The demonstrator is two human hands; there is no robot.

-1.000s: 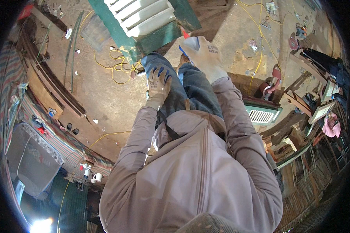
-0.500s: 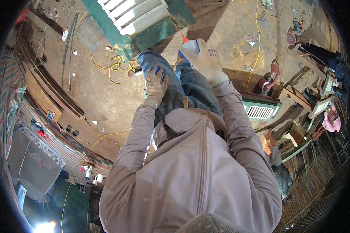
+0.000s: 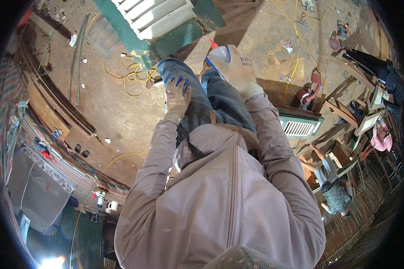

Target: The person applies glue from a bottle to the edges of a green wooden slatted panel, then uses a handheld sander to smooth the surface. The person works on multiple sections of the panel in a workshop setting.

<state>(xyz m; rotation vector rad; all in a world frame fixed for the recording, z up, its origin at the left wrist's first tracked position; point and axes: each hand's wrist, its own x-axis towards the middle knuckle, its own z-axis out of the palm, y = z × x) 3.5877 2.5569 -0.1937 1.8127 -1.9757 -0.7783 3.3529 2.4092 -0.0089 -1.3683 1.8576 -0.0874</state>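
My right hand [image 3: 240,71], in a white glove with a blue palm, is closed around a white squeeze bottle [image 3: 219,54]. Its red nozzle [image 3: 213,44] points forward, toward the near corner of a green louvered shutter panel [image 3: 179,38] with white slats. Much of the bottle is hidden by the glove. Gloved the same way, my left hand [image 3: 178,93] lies on my left thigh with its fingers spread, holding nothing. Both legs, in blue jeans [image 3: 179,71], are just short of the panel.
Coiled yellow cord [image 3: 130,78] lies left of my knees. To the right are another green louvered panel [image 3: 300,127], a reddish-brown tool [image 3: 307,95] and scattered wood pieces [image 3: 341,110]. Long boards [image 3: 58,98] line the left. Another person [image 3: 334,193] is behind me at right.
The other person at the lower right has moved further into view, with an arm now stretched out. My hands, the bottle and the near panel have hardly moved.
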